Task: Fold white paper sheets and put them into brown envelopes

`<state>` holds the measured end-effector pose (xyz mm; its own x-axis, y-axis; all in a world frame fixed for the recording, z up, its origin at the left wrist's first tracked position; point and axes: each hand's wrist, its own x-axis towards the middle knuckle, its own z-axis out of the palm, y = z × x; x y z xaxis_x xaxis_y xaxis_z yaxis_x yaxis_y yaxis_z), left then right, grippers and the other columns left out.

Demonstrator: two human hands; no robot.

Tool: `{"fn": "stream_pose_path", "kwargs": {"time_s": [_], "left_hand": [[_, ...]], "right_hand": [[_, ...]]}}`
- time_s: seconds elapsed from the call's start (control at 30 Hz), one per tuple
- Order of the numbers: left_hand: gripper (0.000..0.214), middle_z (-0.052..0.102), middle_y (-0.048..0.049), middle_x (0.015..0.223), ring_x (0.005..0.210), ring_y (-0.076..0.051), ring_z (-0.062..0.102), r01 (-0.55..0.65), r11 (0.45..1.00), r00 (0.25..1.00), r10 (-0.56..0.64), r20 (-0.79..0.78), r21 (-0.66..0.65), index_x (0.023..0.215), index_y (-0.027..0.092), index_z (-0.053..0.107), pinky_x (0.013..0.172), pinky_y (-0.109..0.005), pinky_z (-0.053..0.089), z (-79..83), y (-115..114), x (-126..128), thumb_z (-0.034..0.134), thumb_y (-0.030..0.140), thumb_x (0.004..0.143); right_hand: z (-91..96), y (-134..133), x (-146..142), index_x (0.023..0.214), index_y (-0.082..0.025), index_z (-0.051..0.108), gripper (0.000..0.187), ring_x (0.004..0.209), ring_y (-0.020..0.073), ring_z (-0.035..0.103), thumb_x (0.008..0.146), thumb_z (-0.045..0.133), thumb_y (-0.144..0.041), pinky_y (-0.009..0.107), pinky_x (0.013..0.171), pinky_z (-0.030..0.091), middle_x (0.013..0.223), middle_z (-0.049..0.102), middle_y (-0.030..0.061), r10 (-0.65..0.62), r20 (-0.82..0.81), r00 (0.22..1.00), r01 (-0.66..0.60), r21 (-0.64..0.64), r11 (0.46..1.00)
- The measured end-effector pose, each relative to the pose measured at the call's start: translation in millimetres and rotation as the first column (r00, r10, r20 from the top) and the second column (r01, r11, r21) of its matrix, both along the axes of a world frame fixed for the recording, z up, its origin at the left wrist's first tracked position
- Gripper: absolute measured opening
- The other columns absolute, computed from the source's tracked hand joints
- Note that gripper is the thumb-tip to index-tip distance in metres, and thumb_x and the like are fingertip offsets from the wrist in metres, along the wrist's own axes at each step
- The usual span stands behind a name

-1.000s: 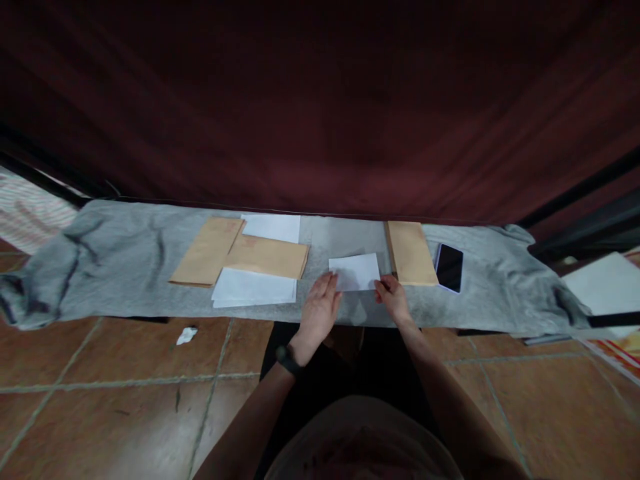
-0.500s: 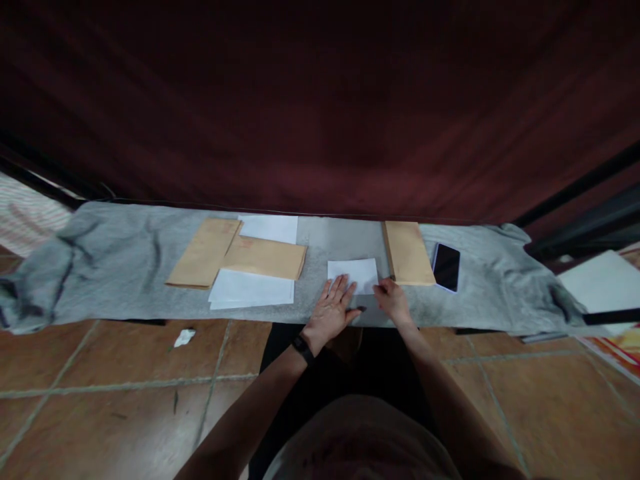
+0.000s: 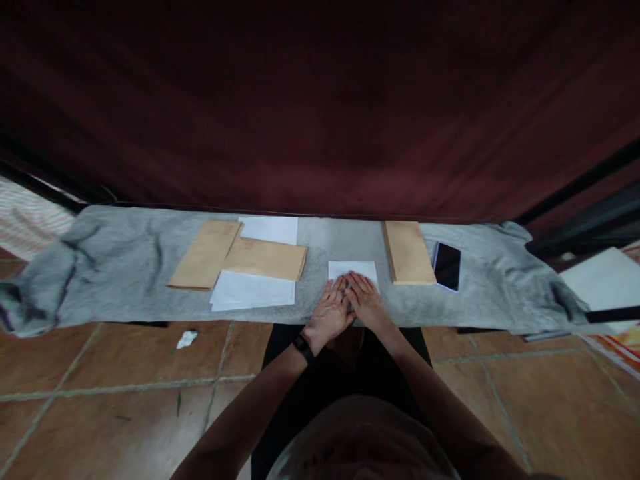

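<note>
A small white sheet of paper [image 3: 353,267], perhaps folded, lies on the grey cloth in front of me. My left hand [image 3: 330,311] rests flat on its lower left part, fingers stretched out. Beside it my right hand [image 3: 367,303] also lies flat on the paper, its fingertips touching or almost touching those of the left. Both hands cover the paper's near edge. To the right is a stack of brown envelopes [image 3: 409,253]. On the left, more brown envelopes [image 3: 265,259] lie across white sheets [image 3: 255,291], next to another brown envelope pile [image 3: 205,257].
A phone [image 3: 447,267] lies right of the envelope stack. Grey cloth [image 3: 125,267] covers the narrow table. A dark red curtain [image 3: 320,133] hangs behind it. On the tiled floor lies a crumpled white scrap [image 3: 187,339].
My right hand has moved left from the paper's lower right corner and changed from curled fingers to a flat palm on the paper. The left hand has stayed in place.
</note>
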<state>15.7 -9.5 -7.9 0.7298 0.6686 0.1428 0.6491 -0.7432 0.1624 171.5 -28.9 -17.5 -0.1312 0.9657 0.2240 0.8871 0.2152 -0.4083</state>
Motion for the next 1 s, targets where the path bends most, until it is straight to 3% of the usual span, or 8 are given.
{"fn": "stream_pose_path", "kwargs": {"time_s": [0.3,0.6,0.87,1.0], "left_hand": [[0.072,0.03,-0.0208,0.161,0.153,-0.029,0.022,0.004,0.999,1.0,-0.006,0.029,0.043,0.153,0.005,0.033,0.125,-0.049,0.018,-0.7,1,-1,0.046,0.049,0.097],[0.073,0.03,-0.0205,0.161,0.153,-0.029,0.021,0.011,0.998,1.0,-0.012,0.005,0.065,0.154,0.008,0.033,0.124,-0.052,0.019,-3.4,1,0,0.043,0.053,0.098],[0.067,0.033,-0.0196,0.16,0.152,-0.027,0.025,-0.08,0.995,0.995,0.076,0.065,0.057,0.154,0.006,0.031,0.124,-0.046,0.026,-1.0,-5,-7,0.04,0.045,0.1],[0.068,0.034,-0.022,0.159,0.151,-0.029,0.027,-0.153,0.987,0.984,0.147,0.103,0.056,0.155,0.005,0.026,0.122,-0.048,0.03,-5.7,-6,-14,0.04,0.044,0.101]], "right_hand": [[-8.0,-9,16,0.154,-0.017,0.038,0.053,0.15,0.0239,0.03,0.105,0.03,-0.035,0.049,0.123,0.024,0.161,0.035,0.0107,-0.089,0.151,0.985,0.091,-0.004,0.996],[-11.9,-12,16,0.156,-0.02,0.035,0.053,0.151,0.0254,0.029,0.105,0.035,-0.033,0.05,0.121,0.025,0.162,0.033,0.0105,-0.147,0.181,0.972,0.144,0.03,0.989],[-10.7,-11,12,0.154,-0.013,0.037,0.054,0.147,0.0289,0.036,0.104,0.038,-0.034,0.05,0.119,0.029,0.159,0.038,0.0154,-0.218,0.197,0.956,0.203,0.09,0.975],[-11.2,-14,12,0.155,-0.012,0.036,0.056,0.144,0.0306,0.04,0.103,0.039,-0.035,0.052,0.117,0.031,0.158,0.04,0.0164,-0.254,0.179,0.95,0.233,0.132,0.964]]}}
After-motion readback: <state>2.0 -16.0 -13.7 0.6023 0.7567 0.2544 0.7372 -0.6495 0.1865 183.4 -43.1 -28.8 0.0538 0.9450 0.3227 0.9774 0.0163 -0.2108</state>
